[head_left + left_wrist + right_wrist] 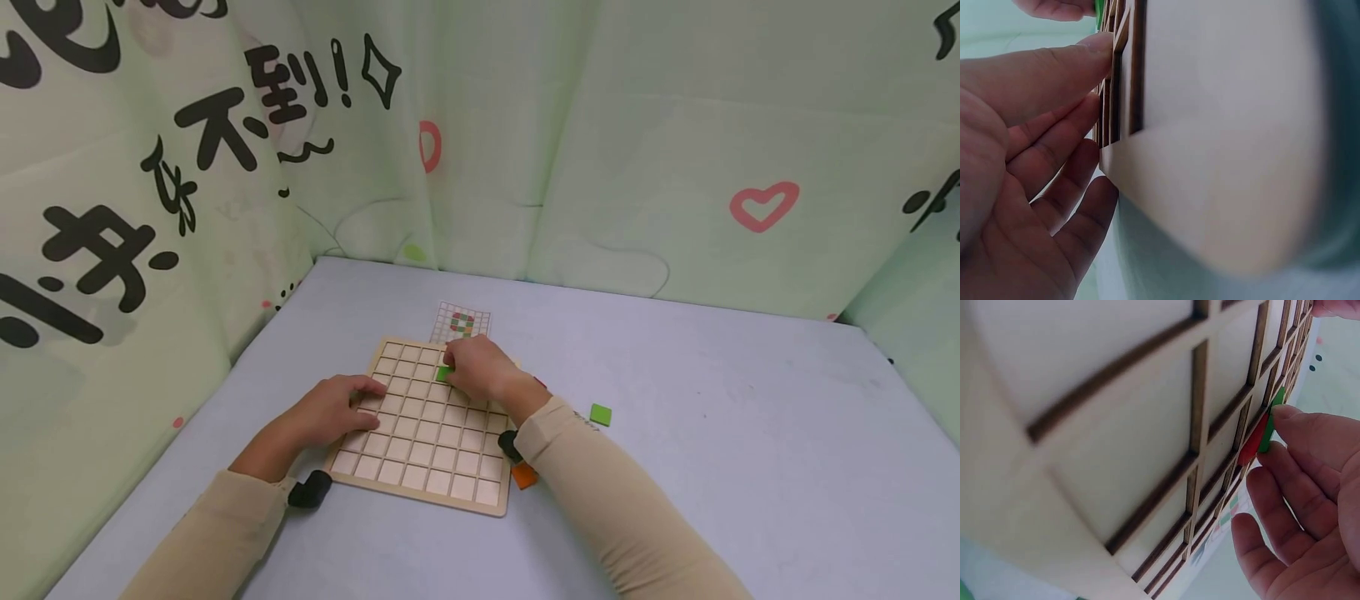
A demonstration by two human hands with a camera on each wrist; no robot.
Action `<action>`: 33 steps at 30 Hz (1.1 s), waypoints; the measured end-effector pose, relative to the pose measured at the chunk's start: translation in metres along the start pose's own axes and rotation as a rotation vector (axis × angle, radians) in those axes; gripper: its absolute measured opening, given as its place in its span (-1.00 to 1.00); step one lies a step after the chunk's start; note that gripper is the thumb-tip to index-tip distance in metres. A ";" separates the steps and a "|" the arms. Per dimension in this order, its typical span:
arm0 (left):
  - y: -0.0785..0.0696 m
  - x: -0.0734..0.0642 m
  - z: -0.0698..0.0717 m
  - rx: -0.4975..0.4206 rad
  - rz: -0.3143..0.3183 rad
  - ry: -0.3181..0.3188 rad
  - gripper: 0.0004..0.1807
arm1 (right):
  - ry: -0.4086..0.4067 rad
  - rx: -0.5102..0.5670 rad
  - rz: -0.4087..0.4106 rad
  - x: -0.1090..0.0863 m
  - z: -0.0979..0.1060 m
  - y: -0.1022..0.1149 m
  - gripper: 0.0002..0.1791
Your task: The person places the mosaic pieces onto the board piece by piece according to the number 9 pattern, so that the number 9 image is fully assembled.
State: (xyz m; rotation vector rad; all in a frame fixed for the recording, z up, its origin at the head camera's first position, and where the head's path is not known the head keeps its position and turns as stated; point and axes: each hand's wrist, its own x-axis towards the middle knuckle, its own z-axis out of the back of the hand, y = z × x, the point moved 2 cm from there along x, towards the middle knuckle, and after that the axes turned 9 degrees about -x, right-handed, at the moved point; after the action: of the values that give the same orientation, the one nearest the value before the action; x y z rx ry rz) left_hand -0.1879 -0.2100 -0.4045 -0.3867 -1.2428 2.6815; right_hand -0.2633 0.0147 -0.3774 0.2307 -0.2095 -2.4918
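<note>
Sleeves (626, 500), brd (422, 430) on tbl (735, 450), grn curtain (652, 150)

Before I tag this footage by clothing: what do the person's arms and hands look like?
The left sleeve and right sleeve are beige and long. A rounded black device sits at the left cuff, a second black device at the right. The left hand and right hand wear no gloves.

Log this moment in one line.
right hand: pinches green tile | left hand: touches grid board at edge | second green tile: on table
</note>
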 end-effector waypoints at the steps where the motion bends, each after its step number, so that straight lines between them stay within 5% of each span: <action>1: 0.000 0.000 0.000 0.000 0.002 0.000 -0.52 | 0.004 0.001 -0.007 0.000 0.000 0.000 -0.92; 33: 0.000 0.000 0.001 -0.004 0.004 0.006 -0.53 | -0.001 -0.003 -0.023 0.003 -0.003 0.002 -0.79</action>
State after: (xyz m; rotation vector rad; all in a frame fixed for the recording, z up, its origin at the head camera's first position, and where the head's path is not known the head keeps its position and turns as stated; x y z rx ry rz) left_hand -0.1879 -0.2102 -0.4038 -0.3979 -1.2466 2.6794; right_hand -0.2636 0.0108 -0.3800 0.2323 -0.2050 -2.5152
